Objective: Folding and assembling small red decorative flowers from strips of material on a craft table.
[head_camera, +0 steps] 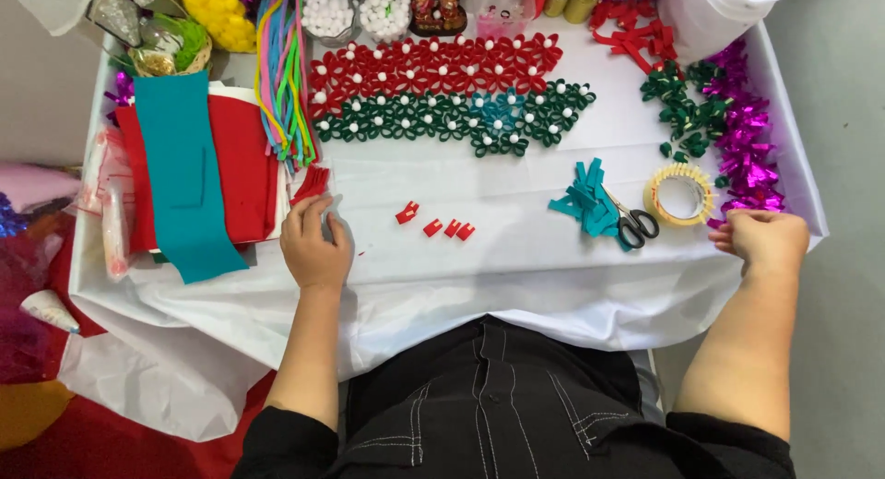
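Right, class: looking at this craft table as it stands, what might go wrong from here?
1. The small red folded pieces lie loose near the table's front edge; a sleeve might sweep them off.
2. The right hand is by the purple tinsel at the corner, which could slide over the edge.
3. The scissors rest on teal strips, partly hidden.

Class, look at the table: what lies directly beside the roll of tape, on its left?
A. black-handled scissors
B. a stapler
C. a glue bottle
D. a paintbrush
A: the black-handled scissors lie just left of the roll of tape, next to the teal felt strips.
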